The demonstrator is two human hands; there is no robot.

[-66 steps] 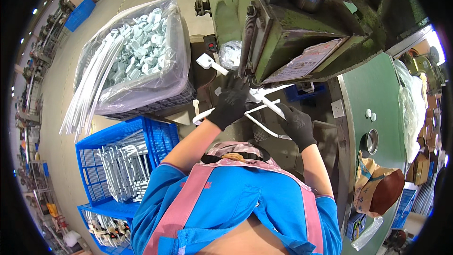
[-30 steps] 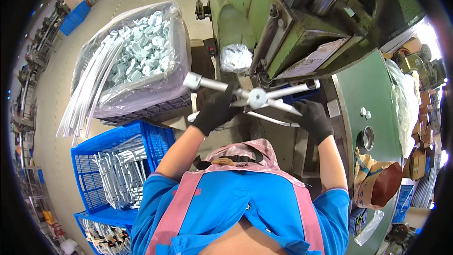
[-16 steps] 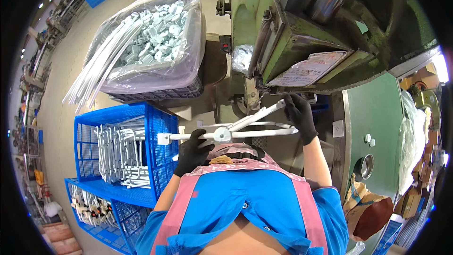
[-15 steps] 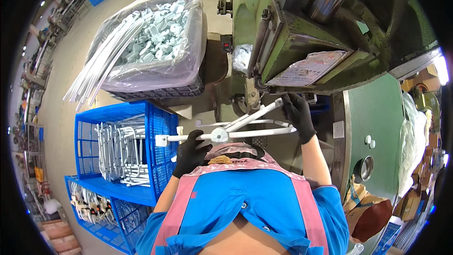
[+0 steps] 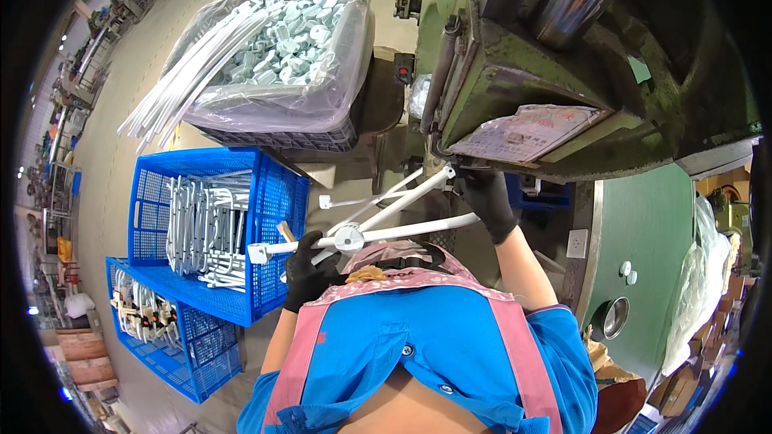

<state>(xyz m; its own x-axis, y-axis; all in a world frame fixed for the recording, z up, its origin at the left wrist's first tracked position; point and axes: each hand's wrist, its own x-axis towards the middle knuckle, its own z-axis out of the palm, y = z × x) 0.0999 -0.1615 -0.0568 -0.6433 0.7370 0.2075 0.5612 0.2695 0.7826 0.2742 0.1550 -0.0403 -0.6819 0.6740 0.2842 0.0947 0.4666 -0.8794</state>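
Across my front lies a white tubular frame (image 5: 394, 210), its crossing bars meeting at a round white hub (image 5: 349, 238). My left hand (image 5: 312, 272), in a black glove, is closed round the bars just left of and below that hub. The black-gloved right hand (image 5: 487, 199) grips the upper bar's far end, close under the green machine (image 5: 515, 80); its fingertips are partly hidden. A white end plate (image 5: 257, 253) sticks out past my left hand. Another bar ends in a small white plate (image 5: 325, 202) farther off.
Ahead on the left, a plastic-lined crate (image 5: 265, 112) holds pale round parts, with long white tubes (image 5: 193, 64) across it. Blue baskets (image 5: 269, 233) of white tube frames stand at my left. On the right, a green table (image 5: 643, 225) carries a metal bowl (image 5: 616, 317) and small white caps (image 5: 627, 272).
The frame has shifted left and tilted, its right end now nearer the machine. Both hands moved left with it, keeping their hold; the left dropped slightly. The whole view has shifted a little.
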